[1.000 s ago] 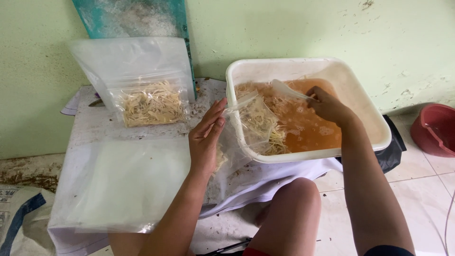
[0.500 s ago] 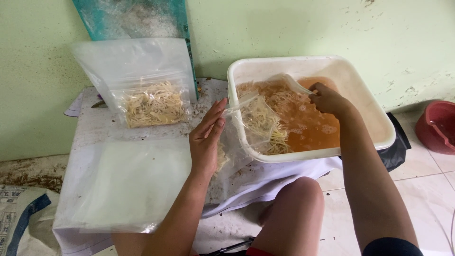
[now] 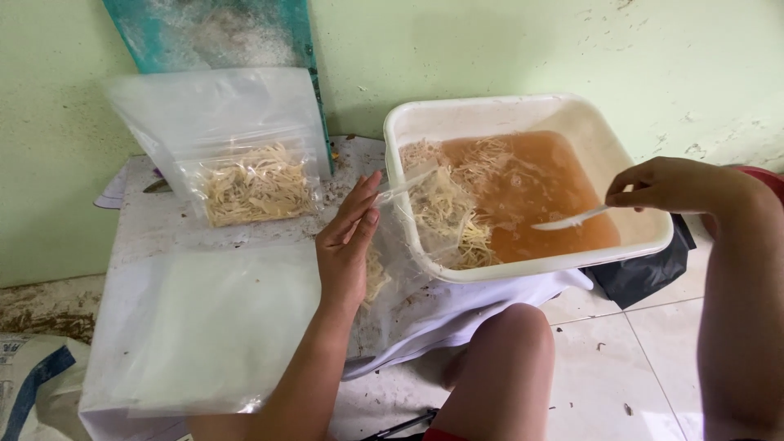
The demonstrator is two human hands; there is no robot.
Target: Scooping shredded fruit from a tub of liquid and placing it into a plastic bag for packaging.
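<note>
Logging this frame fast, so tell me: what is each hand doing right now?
Left hand: open, fingers flat, holding a clear plastic bag against the white tub.
Right hand: closed on a white spoon over the orange liquid.

Spoon (image 3: 572, 220) tip (submerged, unseen)
</note>
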